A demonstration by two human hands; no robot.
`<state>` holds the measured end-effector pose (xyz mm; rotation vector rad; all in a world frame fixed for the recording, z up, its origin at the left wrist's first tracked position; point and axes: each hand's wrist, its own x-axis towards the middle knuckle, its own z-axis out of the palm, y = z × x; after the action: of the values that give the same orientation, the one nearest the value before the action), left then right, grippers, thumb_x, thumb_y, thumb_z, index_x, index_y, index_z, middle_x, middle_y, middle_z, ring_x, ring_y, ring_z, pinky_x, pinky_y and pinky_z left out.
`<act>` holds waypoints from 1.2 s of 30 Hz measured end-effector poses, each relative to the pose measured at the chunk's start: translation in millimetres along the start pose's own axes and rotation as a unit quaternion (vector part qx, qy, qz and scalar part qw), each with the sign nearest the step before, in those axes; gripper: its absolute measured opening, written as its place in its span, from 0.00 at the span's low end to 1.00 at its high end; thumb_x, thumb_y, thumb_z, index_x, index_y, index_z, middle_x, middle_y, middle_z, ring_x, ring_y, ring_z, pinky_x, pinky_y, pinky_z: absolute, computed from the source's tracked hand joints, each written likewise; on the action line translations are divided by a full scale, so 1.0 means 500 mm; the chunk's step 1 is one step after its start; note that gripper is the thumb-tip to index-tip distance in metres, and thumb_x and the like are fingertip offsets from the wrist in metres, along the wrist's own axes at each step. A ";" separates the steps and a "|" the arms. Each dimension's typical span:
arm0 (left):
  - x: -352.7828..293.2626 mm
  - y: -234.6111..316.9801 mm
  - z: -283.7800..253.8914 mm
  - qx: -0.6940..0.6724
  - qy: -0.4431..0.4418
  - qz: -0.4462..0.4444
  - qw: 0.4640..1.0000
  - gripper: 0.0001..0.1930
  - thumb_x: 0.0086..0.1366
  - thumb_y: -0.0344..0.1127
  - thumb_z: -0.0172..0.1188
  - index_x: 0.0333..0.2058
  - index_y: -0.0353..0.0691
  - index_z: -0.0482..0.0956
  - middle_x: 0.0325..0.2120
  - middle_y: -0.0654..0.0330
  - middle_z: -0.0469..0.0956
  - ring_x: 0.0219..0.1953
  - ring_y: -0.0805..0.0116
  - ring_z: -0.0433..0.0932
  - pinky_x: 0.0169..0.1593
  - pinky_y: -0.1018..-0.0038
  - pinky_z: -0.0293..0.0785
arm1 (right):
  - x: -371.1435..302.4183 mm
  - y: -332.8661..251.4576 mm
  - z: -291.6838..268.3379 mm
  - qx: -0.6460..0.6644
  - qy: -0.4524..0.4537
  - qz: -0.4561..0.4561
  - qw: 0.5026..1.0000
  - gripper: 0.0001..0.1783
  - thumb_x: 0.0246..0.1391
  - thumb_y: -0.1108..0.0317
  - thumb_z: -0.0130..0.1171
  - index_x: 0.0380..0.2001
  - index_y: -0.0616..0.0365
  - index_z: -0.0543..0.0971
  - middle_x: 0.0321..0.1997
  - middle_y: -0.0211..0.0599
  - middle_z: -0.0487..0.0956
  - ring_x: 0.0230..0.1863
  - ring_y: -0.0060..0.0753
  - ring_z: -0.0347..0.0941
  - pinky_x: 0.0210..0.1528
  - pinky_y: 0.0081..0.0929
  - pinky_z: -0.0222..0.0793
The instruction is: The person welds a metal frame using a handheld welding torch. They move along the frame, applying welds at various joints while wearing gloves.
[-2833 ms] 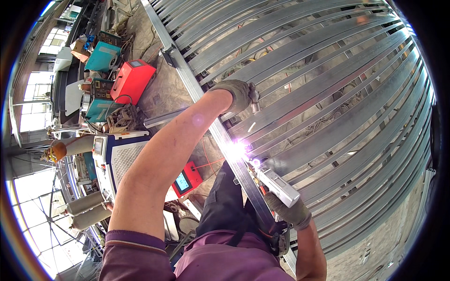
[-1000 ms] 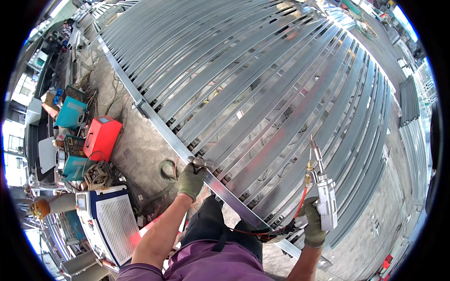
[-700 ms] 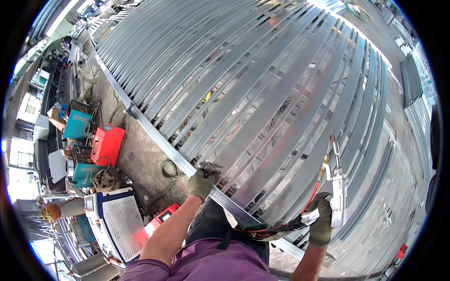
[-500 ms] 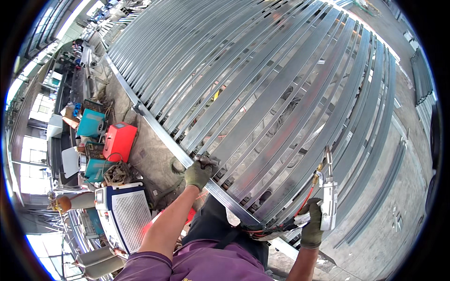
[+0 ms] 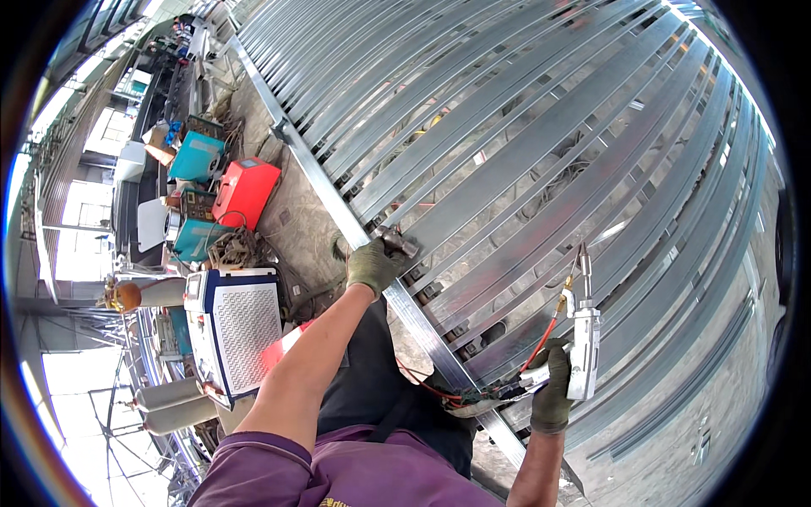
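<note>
My left hand, in a green work glove, is closed round a hammer at the edge of a metal frame. The hammer's dark head rests by the ends of the long metal bars; its handle is hidden. To the right, my gloved right hand grips a white and silver welding gun. Its narrow nozzle points up and away, over the bars. A red hose runs along the gun, and a bundle of cables trails from it toward my waist.
To my left stand a white and blue machine, a red box-shaped machine and teal machines. Gas cylinders lie at the lower left. More long bars lie on the concrete floor at right.
My view has turned, so the bars and machines sit further right in the picture. The welding gun stands more upright. Both hands keep their hold.
</note>
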<state>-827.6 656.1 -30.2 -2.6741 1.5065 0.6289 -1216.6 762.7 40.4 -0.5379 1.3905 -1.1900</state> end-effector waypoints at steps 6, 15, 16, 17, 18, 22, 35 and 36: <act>0.009 -0.021 0.016 -0.029 -0.010 -0.011 0.999 0.18 0.64 0.51 0.64 0.44 0.46 0.90 0.41 0.50 0.91 0.46 0.47 0.89 0.54 0.56 0.84 | 0.008 0.014 -0.004 -0.008 -0.028 -0.012 1.000 0.08 0.72 0.67 0.64 0.49 0.58 0.81 0.30 0.30 0.80 0.30 0.23 0.77 0.35 0.27 0.76; 0.048 -0.122 0.105 -0.077 0.017 0.028 0.996 0.17 0.66 0.52 0.65 0.43 0.47 0.87 0.38 0.49 0.90 0.43 0.45 0.89 0.48 0.52 0.84 | 0.026 0.037 -0.003 -0.046 -0.020 -0.032 0.998 0.10 0.74 0.62 0.59 0.44 0.57 0.81 0.27 0.31 0.78 0.26 0.26 0.75 0.30 0.28 0.74; 0.052 -0.123 0.119 -0.098 0.030 0.036 0.994 0.18 0.65 0.54 0.64 0.43 0.47 0.87 0.38 0.49 0.90 0.43 0.45 0.89 0.47 0.52 0.84 | 0.030 0.046 -0.007 -0.052 -0.025 -0.037 0.998 0.11 0.75 0.61 0.58 0.43 0.57 0.81 0.28 0.31 0.77 0.26 0.26 0.75 0.31 0.28 0.74; 0.053 -0.123 0.124 -0.117 0.043 0.043 0.991 0.20 0.65 0.57 0.64 0.43 0.47 0.87 0.37 0.49 0.90 0.42 0.45 0.89 0.47 0.51 0.83 | 0.028 0.041 0.001 -0.050 -0.026 -0.017 0.998 0.12 0.75 0.60 0.57 0.40 0.57 0.80 0.28 0.29 0.75 0.28 0.26 0.73 0.34 0.28 0.73; 0.032 -0.024 0.061 0.013 0.000 0.064 0.998 0.21 0.65 0.59 0.63 0.43 0.48 0.87 0.37 0.49 0.90 0.42 0.45 0.89 0.47 0.51 0.83 | 0.033 0.039 -0.002 -0.060 0.004 -0.028 0.998 0.12 0.74 0.60 0.56 0.39 0.55 0.79 0.28 0.27 0.72 0.28 0.25 0.71 0.34 0.27 0.72; 0.019 -0.055 0.064 0.037 0.064 0.080 0.994 0.22 0.64 0.60 0.63 0.38 0.46 0.88 0.34 0.54 0.90 0.40 0.49 0.89 0.44 0.56 0.84 | 0.042 0.064 -0.010 -0.092 -0.014 0.018 0.996 0.14 0.75 0.54 0.55 0.40 0.51 0.81 0.28 0.24 0.70 0.30 0.20 0.69 0.33 0.26 0.67; -0.009 -0.023 -0.022 -0.093 -0.083 0.051 0.991 0.24 0.65 0.55 0.62 0.48 0.41 0.82 0.36 0.46 0.90 0.41 0.41 0.89 0.48 0.48 0.84 | -0.074 -0.001 0.176 -0.246 -0.077 -0.080 0.963 0.10 0.76 0.63 0.58 0.46 0.58 0.80 0.33 0.27 0.75 0.36 0.22 0.72 0.41 0.27 0.68; -0.011 -0.026 -0.026 -0.104 -0.082 0.061 0.989 0.23 0.66 0.55 0.62 0.48 0.41 0.82 0.36 0.45 0.90 0.41 0.41 0.89 0.48 0.48 0.84 | -0.088 0.018 0.176 -0.244 -0.111 -0.132 0.954 0.08 0.75 0.65 0.59 0.47 0.58 0.80 0.35 0.28 0.77 0.38 0.23 0.73 0.42 0.29 0.70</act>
<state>-815.1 665.1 -18.7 -2.6068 1.6511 1.0412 -1122.8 774.2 69.0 -1.2008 1.4466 -0.9493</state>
